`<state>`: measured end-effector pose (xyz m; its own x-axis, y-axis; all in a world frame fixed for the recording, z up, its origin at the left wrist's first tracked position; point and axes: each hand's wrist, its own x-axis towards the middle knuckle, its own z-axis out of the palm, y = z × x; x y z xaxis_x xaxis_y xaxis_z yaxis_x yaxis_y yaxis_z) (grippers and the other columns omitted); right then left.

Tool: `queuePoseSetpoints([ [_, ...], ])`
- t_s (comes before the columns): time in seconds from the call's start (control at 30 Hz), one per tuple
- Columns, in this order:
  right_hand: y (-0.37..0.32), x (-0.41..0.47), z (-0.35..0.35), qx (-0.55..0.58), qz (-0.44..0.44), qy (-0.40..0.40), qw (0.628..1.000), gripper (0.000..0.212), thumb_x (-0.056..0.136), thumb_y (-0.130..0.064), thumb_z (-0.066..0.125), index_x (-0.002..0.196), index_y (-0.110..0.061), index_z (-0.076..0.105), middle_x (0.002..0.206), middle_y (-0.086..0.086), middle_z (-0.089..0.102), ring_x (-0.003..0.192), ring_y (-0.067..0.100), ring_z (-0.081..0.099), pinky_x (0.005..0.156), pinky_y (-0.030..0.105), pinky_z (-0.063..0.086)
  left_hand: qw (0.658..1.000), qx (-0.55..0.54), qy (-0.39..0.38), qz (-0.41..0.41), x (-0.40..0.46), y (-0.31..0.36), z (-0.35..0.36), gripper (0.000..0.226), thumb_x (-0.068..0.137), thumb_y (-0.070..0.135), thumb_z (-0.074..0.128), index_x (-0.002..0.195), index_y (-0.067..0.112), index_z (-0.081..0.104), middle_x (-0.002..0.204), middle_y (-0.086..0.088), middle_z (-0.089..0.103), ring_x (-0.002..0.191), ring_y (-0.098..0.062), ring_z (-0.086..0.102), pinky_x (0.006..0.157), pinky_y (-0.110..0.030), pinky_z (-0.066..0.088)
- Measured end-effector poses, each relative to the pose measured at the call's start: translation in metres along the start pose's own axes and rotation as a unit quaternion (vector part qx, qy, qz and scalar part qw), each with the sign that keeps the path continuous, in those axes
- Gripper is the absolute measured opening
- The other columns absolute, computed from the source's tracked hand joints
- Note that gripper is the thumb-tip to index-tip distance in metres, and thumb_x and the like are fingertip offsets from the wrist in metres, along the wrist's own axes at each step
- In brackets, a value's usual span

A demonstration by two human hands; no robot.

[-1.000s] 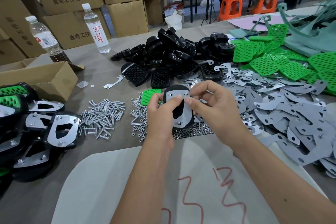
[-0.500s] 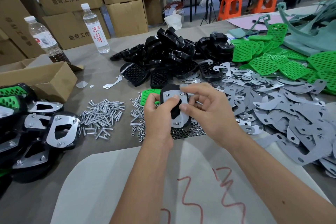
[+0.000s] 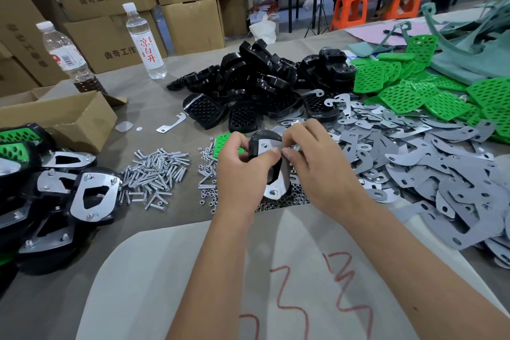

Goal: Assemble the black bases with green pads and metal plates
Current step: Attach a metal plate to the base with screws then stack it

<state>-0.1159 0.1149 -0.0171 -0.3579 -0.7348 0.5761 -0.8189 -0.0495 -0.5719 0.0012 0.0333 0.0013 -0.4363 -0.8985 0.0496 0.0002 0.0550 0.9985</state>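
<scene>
Head view has the left hand gripping a base at center, screws at 9 o'clock, right fingers pinching its plate, which could slide off its holes if that pinch loosens.

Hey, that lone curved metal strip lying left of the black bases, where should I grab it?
Pinch the curved metal strip at its narrow middle, coming from above with fingers across its width. It lies flat on the table with bare space around it, so its long edges are likely the easiest purchase.
</scene>
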Motion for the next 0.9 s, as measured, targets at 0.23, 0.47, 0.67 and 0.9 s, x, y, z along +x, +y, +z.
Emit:
queuePoseSetpoints([
  [0.23,-0.002,0.001,0.004,-0.075,0.015,-0.068,0.995,0.01,0.1,-0.038,0.032,0.099,-0.031,0.038,0.1,-0.005,0.043,0.07,0.021,0.049,0.06,0.044,0.044,0.998,0.022,-0.029,-0.046,0.005,0.0,-0.012,0.045,0.064,0.029,0.067,0.098,0.002,0.055,0.083,-0.007,0.062,0.075,-0.019,0.057,0.073,-0.039,0.044],
  [0.47,0.0,0.001,0.004,-0.113,0.023,-0.083,0.99,0.013,0.102,-0.04,0.03,0.098,-0.03,0.037,0.096,-0.005,0.039,0.068,0.009,0.043,0.054,0.035,0.032,0.999,0.019,-0.04,-0.031,0.007,0.0,-0.016,0.047,0.065,0.027,0.07,0.095,-0.004,0.05,0.083,-0.014,0.06,0.076,-0.024,0.055,0.072,-0.041,0.041],
  [0.67,-0.007,-0.002,0.005,-0.174,0.009,-0.102,0.979,0.024,0.105,-0.041,0.026,0.098,-0.023,0.04,0.099,0.0,0.041,0.065,0.021,0.042,0.054,0.041,0.043,0.997,0.041,-0.058,-0.024,0.011,-0.002,-0.023,0.043,0.064,0.023,0.07,0.086,-0.004,0.044,0.08,-0.013,0.056,0.074,-0.026,0.05,0.069,-0.042,0.038],
  [0.9,-0.013,-0.003,0.007,-0.165,0.023,-0.057,0.984,0.026,0.106,-0.036,0.028,0.091,-0.017,0.039,0.098,0.002,0.039,0.065,0.026,0.043,0.052,0.042,0.041,0.998,0.024,-0.05,-0.006,0.007,0.001,-0.017,0.048,0.065,0.024,0.07,0.09,-0.007,0.044,0.084,-0.01,0.057,0.076,-0.024,0.05,0.071,-0.042,0.039],
])
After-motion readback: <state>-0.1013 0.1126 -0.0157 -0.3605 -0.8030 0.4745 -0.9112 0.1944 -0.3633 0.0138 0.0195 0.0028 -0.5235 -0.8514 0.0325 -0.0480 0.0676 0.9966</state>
